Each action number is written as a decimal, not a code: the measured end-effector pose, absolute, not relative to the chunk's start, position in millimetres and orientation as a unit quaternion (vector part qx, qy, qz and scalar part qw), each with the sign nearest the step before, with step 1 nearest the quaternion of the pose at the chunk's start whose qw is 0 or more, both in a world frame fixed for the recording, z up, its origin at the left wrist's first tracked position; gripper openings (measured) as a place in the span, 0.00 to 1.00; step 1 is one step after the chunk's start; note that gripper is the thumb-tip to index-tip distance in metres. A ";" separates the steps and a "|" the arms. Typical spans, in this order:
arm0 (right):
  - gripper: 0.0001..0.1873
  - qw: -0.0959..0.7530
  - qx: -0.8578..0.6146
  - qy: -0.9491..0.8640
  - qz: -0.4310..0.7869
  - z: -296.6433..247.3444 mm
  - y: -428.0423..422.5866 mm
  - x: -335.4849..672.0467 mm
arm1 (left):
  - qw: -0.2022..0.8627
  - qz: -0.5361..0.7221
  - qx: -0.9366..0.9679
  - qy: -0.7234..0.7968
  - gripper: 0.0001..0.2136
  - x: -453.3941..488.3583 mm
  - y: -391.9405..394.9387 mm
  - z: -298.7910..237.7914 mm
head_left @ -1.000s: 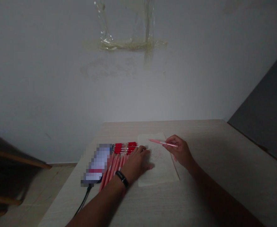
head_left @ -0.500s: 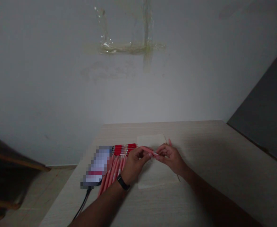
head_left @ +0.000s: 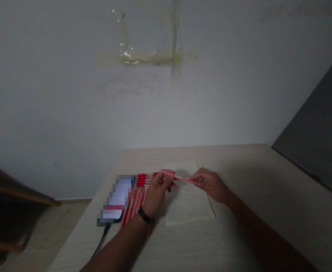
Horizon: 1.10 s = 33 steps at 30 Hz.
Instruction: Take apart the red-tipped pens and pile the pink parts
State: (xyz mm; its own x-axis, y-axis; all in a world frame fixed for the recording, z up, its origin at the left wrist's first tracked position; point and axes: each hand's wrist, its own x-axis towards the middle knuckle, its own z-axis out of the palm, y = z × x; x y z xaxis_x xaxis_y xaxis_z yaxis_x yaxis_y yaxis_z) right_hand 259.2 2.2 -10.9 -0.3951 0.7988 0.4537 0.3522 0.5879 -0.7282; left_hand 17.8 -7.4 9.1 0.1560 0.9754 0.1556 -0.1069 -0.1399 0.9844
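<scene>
Level between my hands is a slim pink pen with a pale band near its middle. My left hand, wearing a dark wristband, is closed round the pen's left part. At the other end, my right hand pinches the pink tip between thumb and fingers. Below the pen lies a pale sheet of paper with faint drawn lines near its top. Several pink pens lie in a row beside my left wrist, partly hidden by it. Behind them are several red pens, overlapped by my left hand.
A blurred-out phone with a black cable lies at the table's left side. A thin brown stick or edge runs along the paper's right side. The wooden table meets a grey wall with peeling tape.
My hands have moved apart, the right one to the right and the left one slightly left. More of the pink pen and its pale band now shows between them, as does more of the paper.
</scene>
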 end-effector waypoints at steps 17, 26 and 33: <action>0.12 0.409 -0.370 -0.778 0.301 -12.8 3.2 259.6 | 0.539 0.515 0.537 0.395 0.13 19.9 -8.0 9.1; 0.10 0.395 -0.381 -0.781 0.299 -14.6 2.3 260.4 | 0.540 0.515 0.533 0.400 0.14 19.8 -6.9 5.5; 0.12 0.360 -0.382 -0.780 0.340 -10.7 -3.3 252.7 | 0.523 0.478 0.584 0.396 0.14 19.1 -8.9 6.1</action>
State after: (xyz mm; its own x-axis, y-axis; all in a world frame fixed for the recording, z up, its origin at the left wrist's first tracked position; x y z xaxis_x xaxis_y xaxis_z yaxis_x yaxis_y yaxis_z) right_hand 252.7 -3.3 -10.7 -0.4489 0.8405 0.3033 0.3509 0.4779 -0.8053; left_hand 19.1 -8.9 6.1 0.2287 0.9629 0.1434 -0.0369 -0.1386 0.9897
